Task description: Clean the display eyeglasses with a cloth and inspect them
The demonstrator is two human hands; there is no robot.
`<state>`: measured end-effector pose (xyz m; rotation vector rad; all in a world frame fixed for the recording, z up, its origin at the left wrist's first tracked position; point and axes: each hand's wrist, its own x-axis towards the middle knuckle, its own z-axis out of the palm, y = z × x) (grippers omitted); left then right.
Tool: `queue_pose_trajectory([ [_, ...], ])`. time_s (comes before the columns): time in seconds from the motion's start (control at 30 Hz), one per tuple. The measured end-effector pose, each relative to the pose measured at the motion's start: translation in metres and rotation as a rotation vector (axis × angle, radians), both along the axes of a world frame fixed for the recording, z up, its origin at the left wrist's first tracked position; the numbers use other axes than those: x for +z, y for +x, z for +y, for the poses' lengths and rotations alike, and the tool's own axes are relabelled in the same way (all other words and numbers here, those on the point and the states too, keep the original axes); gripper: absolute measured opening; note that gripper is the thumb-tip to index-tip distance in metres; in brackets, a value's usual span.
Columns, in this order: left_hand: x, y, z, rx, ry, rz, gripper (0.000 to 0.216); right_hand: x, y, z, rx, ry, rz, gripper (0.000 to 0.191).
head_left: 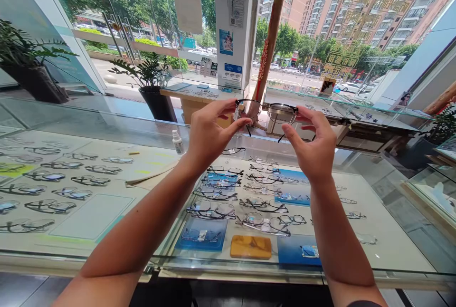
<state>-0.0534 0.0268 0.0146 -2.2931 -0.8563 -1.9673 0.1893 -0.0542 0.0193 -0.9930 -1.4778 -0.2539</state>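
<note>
Carefully, both hands gripped one pair of eyeglasses (265,106), which was raised slightly above the middle of the frame, in front of the window. The left hand (213,124) was closed on the left end of this pair, with its thumb below the lens. The right hand (315,140) was likewise closed on the right end, and its thumb was low beside the lens. The upper rims were dark, and the lenses looked transparent. Underneath, across the lower half, was a glass counter (395,245), where many other spectacles (263,205) were seen in rows. Left of centre, a small white bottle (177,143) stood near the left forearm, and a beige cloth (151,177) was partly hidden behind it. At lower centre lay a flat orange-brown object (250,247).
</note>
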Motion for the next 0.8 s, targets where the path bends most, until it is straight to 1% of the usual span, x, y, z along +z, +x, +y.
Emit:
queue_pose_trajectory([
  [0.27, 0.0002, 0.0000, -0.0002, -0.001, -0.005, 0.004, 0.056, 0.0017, -0.0017, -0.0023, -0.025, -0.012, -0.013, 0.043],
  [0.57, 0.0033, -0.0007, -0.0046, 0.070, 0.047, 0.007, 0.054, 0.0005, -0.0034, -0.0013, -0.009, -0.050, 0.019, 0.042],
  [0.8, 0.0053, -0.0004, -0.0079, 0.112, 0.092, 0.015, 0.056, -0.0011, -0.0038, -0.0005, -0.023, -0.093, 0.022, 0.043],
])
